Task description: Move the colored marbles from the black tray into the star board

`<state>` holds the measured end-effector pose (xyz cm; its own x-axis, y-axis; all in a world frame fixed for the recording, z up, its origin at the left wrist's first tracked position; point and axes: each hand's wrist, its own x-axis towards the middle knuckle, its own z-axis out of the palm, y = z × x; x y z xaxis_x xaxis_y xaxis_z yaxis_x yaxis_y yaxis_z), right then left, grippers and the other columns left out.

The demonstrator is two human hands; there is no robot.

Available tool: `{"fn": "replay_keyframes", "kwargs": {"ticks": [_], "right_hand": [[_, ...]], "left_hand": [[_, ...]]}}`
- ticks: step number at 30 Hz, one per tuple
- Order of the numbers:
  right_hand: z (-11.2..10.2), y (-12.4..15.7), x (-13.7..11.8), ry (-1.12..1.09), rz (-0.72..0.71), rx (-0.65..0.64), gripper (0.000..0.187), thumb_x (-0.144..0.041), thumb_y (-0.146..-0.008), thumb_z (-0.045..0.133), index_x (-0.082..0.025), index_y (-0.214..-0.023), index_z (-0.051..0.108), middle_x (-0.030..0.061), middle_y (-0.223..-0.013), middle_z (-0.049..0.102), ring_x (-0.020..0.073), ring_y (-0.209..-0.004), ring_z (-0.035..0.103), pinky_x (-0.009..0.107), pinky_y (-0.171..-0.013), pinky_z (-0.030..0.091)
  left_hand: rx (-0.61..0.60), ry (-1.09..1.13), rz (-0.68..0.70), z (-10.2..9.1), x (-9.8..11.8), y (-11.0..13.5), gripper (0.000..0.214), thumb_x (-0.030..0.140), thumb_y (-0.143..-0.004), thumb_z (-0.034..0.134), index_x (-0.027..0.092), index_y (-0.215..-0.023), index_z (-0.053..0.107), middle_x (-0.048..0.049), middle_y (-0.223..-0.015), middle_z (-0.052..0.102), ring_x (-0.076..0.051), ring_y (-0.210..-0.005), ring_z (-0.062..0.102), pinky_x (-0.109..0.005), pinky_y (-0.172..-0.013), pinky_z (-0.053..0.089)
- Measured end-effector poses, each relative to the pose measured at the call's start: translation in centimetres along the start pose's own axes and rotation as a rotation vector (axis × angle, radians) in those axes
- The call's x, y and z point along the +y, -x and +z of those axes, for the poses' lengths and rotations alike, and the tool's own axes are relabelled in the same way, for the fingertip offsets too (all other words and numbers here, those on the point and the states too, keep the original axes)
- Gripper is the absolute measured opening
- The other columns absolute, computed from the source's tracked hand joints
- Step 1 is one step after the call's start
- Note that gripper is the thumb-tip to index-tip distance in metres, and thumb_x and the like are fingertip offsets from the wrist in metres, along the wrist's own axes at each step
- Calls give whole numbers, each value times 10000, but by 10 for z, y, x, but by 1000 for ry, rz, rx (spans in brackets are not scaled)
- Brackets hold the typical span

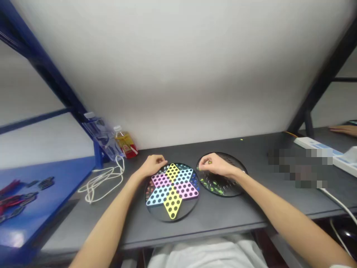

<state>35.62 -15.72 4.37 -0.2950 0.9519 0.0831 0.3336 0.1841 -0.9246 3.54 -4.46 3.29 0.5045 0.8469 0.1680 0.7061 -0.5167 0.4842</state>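
Observation:
A Chinese checkers board (172, 191) with a yellow, pink and light blue star lies on the table, with coloured marbles in the gaps around the star. At its far left rim rests my left hand (154, 164), fingers curled; what they hold, if anything, is hidden. Just right of the board is a round dark lid (232, 191) with several green marbles (213, 185) on its near left part. Over the lid's far left side, my right hand (214, 164) is closed in a pinch, with a small yellowish marble (210, 162) showing at the fingers.
A tangled white cable (104, 180) lies left of the board. Behind it stand a clear bottle (102, 136) and a bottle with a yellow and red label (126, 143). A white power strip (329, 149) and another person's hand (344, 129) are at the right.

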Motion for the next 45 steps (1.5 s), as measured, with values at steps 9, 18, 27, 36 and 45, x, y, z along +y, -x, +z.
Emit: {"fn": "replay_keyframes", "kwargs": {"ticks": [9,18,27,36,45], "right_hand": [[-18,-7,9,-690,90,157,365,-464,-809,520,-204,-582,403,-67,-485,284,62,-383,154,232,-377,90],[-6,1,3,288,-75,-172,303,-428,-763,648,-138,-706,717,-9,-597,581,108,-554,451,234,-525,306],[-2,5,-4,369,-76,-264,208,-327,-715,683,-142,-776,754,-22,-568,549,98,-522,431,232,-508,296],[-11,-6,14,-510,97,52,270,-428,-782,628,-164,-832,609,-122,-430,212,54,-360,141,207,-366,113],[-8,-11,14,-828,131,32,430,-489,-858,546,-208,-596,352,-97,-450,227,50,-355,129,204,-345,105]], "left_hand": [[6,-6,9,0,1,0,346,491,-810,545,179,-738,674,-17,-668,663,-148,-613,569,-234,-570,403],[11,11,-6,-1,2,1,403,547,-810,540,178,-733,680,-14,-666,662,-147,-619,564,-232,-571,406],[-23,83,3,-2,8,3,435,581,-790,572,174,-764,723,-25,-684,690,-156,-637,597,-232,-586,434],[-120,145,14,-6,9,3,397,542,-782,602,178,-831,754,-42,-751,727,-177,-689,642,-238,-616,474],[-68,45,50,-11,13,2,335,470,-785,596,199,-910,746,-34,-815,724,-178,-757,653,-241,-696,496]]}}
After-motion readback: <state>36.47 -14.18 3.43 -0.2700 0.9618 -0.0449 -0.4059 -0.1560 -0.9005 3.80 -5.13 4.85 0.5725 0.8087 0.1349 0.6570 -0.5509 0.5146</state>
